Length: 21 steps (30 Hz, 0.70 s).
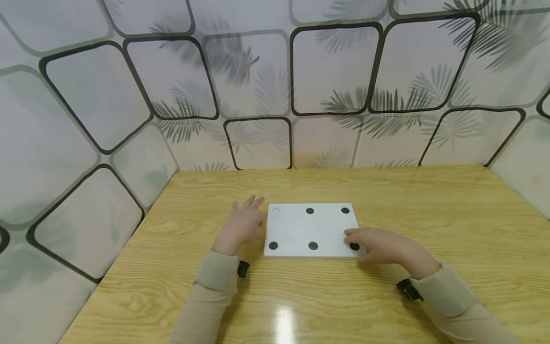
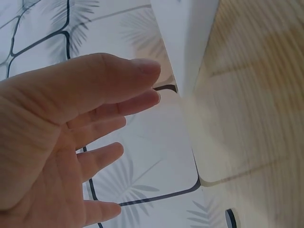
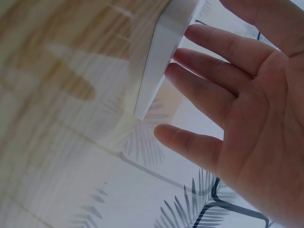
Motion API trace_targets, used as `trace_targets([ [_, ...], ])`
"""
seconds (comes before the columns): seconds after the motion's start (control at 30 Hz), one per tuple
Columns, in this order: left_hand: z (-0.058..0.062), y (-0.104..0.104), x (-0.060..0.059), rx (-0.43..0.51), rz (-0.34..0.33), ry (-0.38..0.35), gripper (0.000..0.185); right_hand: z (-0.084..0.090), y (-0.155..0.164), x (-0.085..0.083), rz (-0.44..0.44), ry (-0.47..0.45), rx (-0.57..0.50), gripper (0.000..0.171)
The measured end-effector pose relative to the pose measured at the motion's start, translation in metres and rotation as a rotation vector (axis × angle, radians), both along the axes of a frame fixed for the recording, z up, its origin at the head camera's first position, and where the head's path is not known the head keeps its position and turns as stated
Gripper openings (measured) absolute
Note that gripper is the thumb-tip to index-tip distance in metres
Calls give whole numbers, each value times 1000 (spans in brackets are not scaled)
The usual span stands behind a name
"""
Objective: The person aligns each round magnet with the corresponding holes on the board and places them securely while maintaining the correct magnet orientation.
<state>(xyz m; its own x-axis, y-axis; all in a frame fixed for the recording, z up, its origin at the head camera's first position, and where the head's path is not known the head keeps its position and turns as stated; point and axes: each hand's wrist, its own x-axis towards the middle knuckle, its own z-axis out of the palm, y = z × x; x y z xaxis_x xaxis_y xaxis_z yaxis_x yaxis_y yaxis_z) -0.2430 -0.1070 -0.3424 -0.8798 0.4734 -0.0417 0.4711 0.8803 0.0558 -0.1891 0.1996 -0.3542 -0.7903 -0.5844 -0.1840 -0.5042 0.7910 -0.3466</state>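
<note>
We cannot tell whether our right hand (image 1: pixel 378 246) presses the white board (image 1: pixel 310 229); its fingers (image 1: pixel 353 234) partly hide one black dot (image 1: pixel 354 246).

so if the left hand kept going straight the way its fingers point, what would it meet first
Probably nothing on the table. The left hand lies beside the left edge of the white board, fingers pointing away from the person. Ahead is bare wooden table, then the patterned wall, though depth is hard to judge.
</note>
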Motion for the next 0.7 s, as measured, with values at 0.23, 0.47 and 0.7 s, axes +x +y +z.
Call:
trace_targets([
  [0.23,-2,-12,-4,40,40,-12,12,1,0,1,8,3,6,43],
  [0.47,-3,-26,-7,54,102,-30,16,1,-1,1,1,-5,12,43],
  [0.7,-6,-37,-12,53,124,-48,11,-2,1,0,0,-6,5,44],
])
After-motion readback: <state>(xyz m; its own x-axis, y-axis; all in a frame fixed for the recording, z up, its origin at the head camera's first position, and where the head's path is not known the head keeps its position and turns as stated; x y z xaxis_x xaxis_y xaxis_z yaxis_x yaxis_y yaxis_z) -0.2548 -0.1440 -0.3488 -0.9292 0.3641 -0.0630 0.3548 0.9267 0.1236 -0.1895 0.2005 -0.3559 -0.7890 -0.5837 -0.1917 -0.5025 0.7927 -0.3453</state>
